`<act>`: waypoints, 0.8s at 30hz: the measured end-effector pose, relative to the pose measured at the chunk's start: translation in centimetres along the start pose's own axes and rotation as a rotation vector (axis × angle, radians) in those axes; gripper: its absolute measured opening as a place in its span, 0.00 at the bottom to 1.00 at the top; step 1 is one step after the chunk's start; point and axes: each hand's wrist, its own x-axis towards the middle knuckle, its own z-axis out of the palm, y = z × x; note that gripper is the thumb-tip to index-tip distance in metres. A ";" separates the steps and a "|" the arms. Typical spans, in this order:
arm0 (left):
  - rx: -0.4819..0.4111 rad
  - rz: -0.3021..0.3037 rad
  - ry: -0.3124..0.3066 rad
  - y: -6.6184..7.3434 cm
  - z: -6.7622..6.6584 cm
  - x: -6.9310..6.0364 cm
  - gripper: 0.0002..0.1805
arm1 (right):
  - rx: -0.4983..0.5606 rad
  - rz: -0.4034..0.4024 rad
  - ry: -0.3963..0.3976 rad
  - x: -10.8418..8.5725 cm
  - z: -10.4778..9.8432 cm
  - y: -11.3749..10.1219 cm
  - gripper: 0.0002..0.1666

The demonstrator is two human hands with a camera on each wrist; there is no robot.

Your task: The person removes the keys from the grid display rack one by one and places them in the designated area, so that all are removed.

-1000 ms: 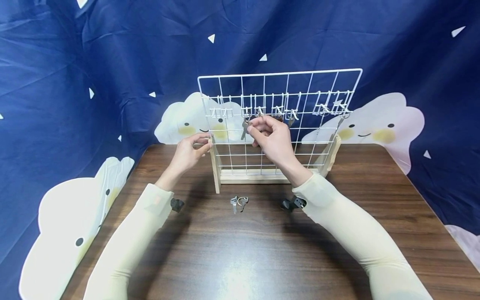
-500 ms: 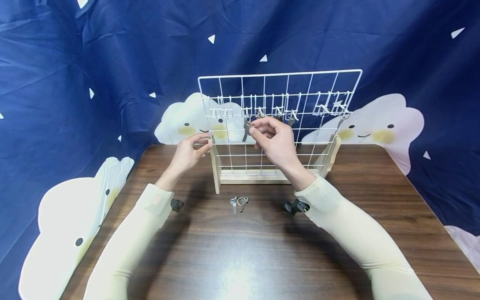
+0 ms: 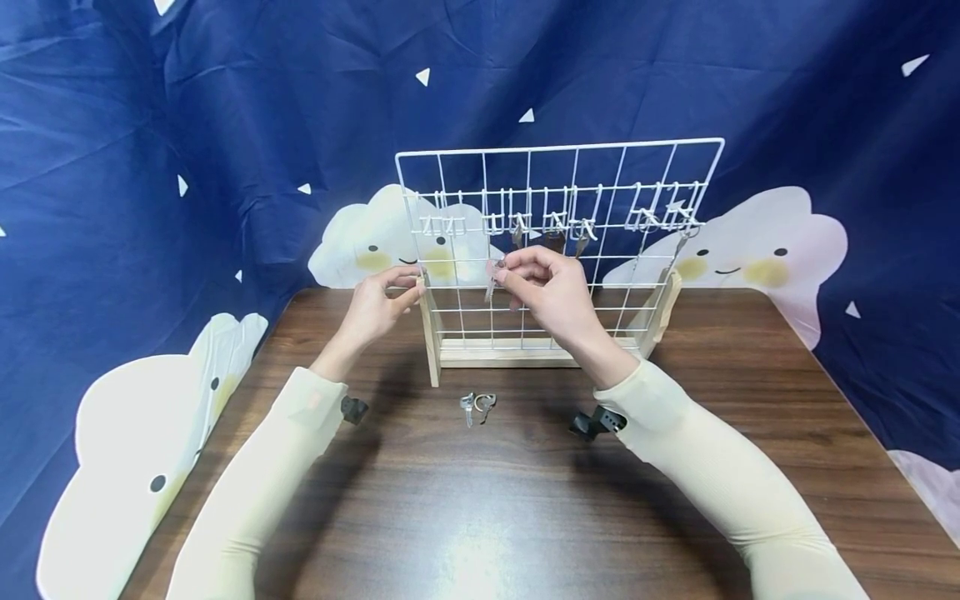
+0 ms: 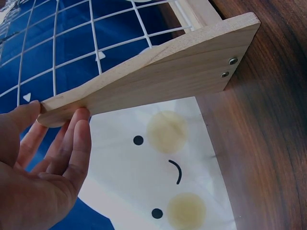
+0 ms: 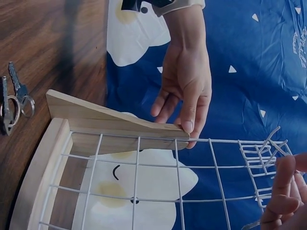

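With thumb and fingers on either side, my left hand grips the top end of the wooden side support of a white wire grid rack. My right hand pinches a key by its ring end, in front of the grid. The key dangles blade down, below a bare white hook and apart from it. In the right wrist view the fingers mostly hide that key. Keys hang from several hooks to the right, partly behind my right hand.
Two keys on a ring lie on the brown wooden table in front of the rack. More bare hooks sit at the grid's left. A blue cloth with white clouds hangs behind.
My right hand has moved down and slightly right, taking the key away from the hook it was at. My left hand stays in place on the wooden support.
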 end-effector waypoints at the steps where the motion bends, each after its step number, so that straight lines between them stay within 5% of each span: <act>1: 0.003 0.002 0.000 0.0 0.0 0.0 0.20 | -0.005 0.004 -0.007 0.0 -0.1 0.1 0.13; 17: 0.013 0.020 -0.001 -0.6 0.0 0.2 0.20 | -0.009 0.125 -0.070 -0.7 -0.9 1.4 0.14; 24: -0.002 0.020 0.000 -0.6 0.1 0.2 0.19 | -0.104 0.134 -0.092 -1.2 -1.2 2.6 0.13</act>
